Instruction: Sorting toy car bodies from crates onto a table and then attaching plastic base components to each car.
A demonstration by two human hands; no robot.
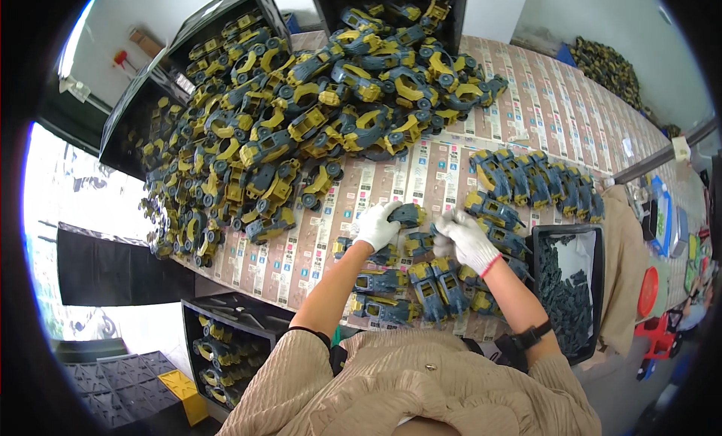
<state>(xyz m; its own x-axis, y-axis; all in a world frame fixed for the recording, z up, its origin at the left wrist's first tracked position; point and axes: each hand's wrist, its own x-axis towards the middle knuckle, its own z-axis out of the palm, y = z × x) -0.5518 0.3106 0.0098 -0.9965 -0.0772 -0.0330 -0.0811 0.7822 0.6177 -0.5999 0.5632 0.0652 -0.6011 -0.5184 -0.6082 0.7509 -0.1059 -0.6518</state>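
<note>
My left hand [377,225], in a white glove, is closed on the end of a grey and yellow toy vehicle body [408,215] near the middle of the table. Just right of it, my right hand [465,238], also gloved, has its fingers pinched together; what they hold, if anything, is too small to make out. Below and between the hands lie more toy vehicle bodies [380,281], some in a left column, others side by side in the middle [438,291]. Beyond my right hand, another row of bodies [534,182] curves to the right.
A big heap of toy vehicles [301,112] with wheels covers the table's far left, spilling from black crates [218,22]. A black tray [532,285] of small dark grey parts [565,297] stands by my right forearm. Below left, a black crate [197,315] holds more vehicles.
</note>
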